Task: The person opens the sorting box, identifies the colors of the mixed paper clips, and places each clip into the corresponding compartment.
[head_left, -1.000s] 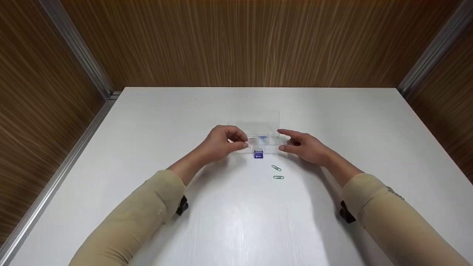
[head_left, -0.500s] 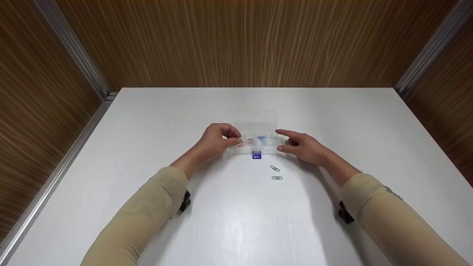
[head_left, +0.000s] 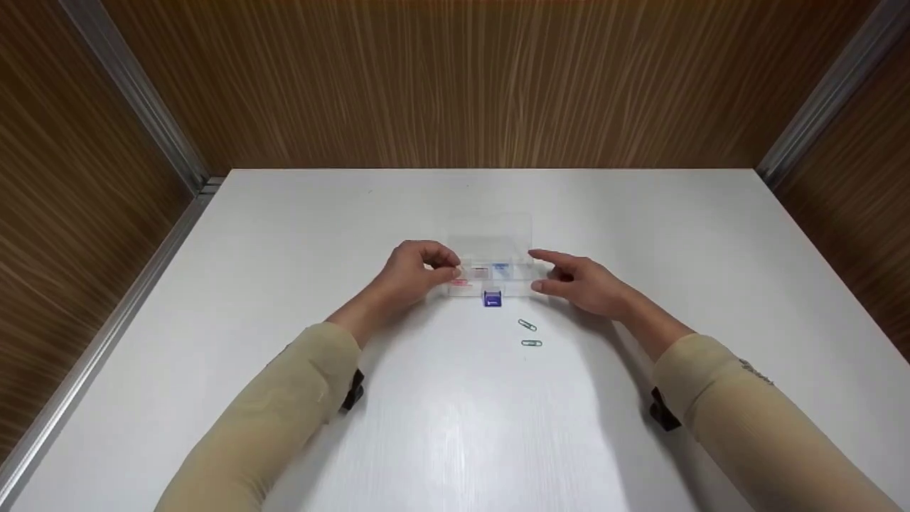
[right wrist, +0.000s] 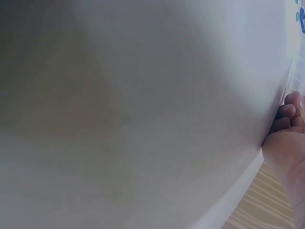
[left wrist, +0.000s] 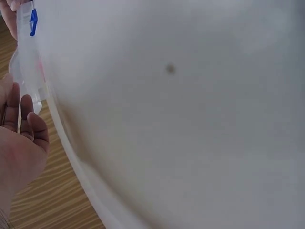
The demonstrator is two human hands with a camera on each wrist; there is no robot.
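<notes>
Clear plastic, seen dead centre on the white table (head_left: 640, 227): box (head_left: 515, 286), lid thrown back toward the far wall, long axis running left to right across the body. Flanked at either end. At the left end, left hand (head_left: 412, 274), fingers curled in, thumb and forefinger tips brought together right over the leftmost compartment; cannot tell whether anything is pinched between them or whether only the wall is touched, too small and blurred from the head view. From the left wrist view, only the box (left wrist: 26, 62) edge-on just beyond the fingers of that hand (left wrist: 19, 143), nothing plainly held. At the right end, right hand (head_left: 579, 284), released, fingers nearly straight, forefinger tip and thumb tip against the end wall, grasping nothing; in the right wrist view only relaxed fingers of it (right wrist: 286, 138) at the table's edge. Inside, by the left fingertips, a pink piece (head_left: 460, 283); further along, something blue in a middle compartment. Just in front of the near wall, about midway between the two hands, blue clip (head_left: 492, 299), touching or almost touching the box. Nearer the body and off to the right, two paper clips (head_left: 527, 325), lying apart from each other, closer to the right hand than the left, below and inward of its thumb
</notes>
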